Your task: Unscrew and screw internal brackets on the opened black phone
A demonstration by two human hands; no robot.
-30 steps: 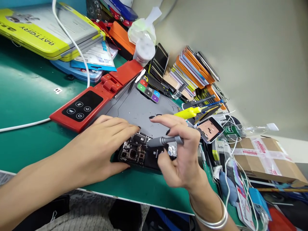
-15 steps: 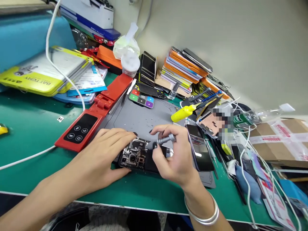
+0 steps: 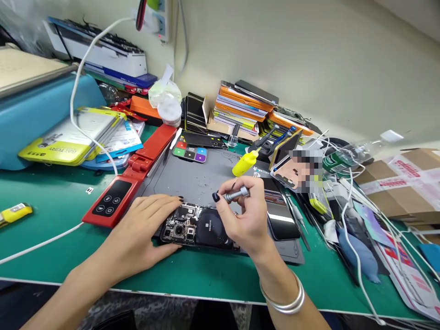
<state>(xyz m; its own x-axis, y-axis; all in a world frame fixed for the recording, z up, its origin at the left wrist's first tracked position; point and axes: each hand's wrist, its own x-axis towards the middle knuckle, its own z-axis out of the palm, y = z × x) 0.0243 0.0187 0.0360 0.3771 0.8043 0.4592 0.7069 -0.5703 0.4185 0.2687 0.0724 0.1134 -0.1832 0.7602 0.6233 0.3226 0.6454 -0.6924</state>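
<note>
An opened phone (image 3: 179, 229) lies face down on the grey work mat (image 3: 220, 176), its camera modules, circuit parts and a round-cornered black pad showing. My left hand (image 3: 144, 229) spans the phone's left end, fingertips at the far edge and thumb along the near edge, steadying it. Above the phone's right part, my right hand (image 3: 245, 213) grips a short grey metal screwdriver (image 3: 237, 195) between thumb and fingers. The screwdriver is tilted, its thin end toward the left; whether its tip touches anything cannot be made out.
A red heating or clamp device (image 3: 118, 197) with a button panel stands left of the mat. Behind are a coloured screw tray (image 3: 189, 153) and a yellow bottle (image 3: 245, 162). A second dark phone (image 3: 282, 220), tweezers and cables crowd the right. A yellow cutter (image 3: 15, 213) lies far left.
The whole view has shifted. My right hand with the screwdriver has drawn back from over the phone's middle, leaving more of the black pad visible. My left hand stays on the phone.
</note>
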